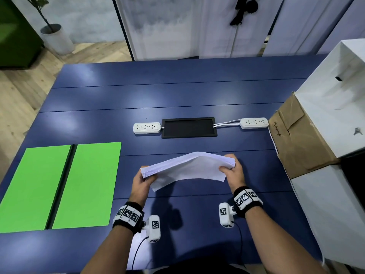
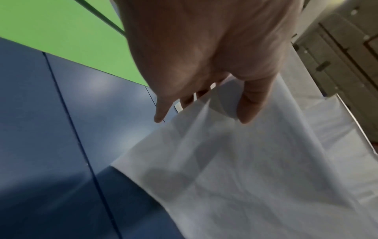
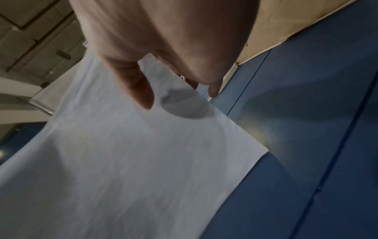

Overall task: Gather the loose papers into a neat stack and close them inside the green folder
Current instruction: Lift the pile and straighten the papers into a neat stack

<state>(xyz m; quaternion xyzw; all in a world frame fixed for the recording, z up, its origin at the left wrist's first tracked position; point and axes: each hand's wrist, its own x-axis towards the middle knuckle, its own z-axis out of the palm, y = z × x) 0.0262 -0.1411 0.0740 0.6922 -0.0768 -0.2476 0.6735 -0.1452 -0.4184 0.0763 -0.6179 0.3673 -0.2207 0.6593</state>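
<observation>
A stack of white papers [image 1: 187, 169] is held above the blue table [image 1: 177, 95], bowed upward in the middle. My left hand [image 1: 143, 179] grips its left end and my right hand [image 1: 231, 170] grips its right end. In the left wrist view the left hand [image 2: 204, 103] has its thumb on one face of the papers [image 2: 245, 177] and its fingers behind. The right wrist view shows the right hand [image 3: 163, 90] pinching the papers [image 3: 122, 161] the same way. The green folder [image 1: 59, 186] lies open and flat at the table's left, with nothing on it.
Two white power strips [image 1: 146, 127] [image 1: 254, 123] flank a black cable hatch [image 1: 189, 127] beyond the papers. A brown cardboard box [image 1: 296, 139] and white boxes [image 1: 335, 95] stand along the table's right edge. A potted plant [image 1: 55, 36] stands on the floor at the far left.
</observation>
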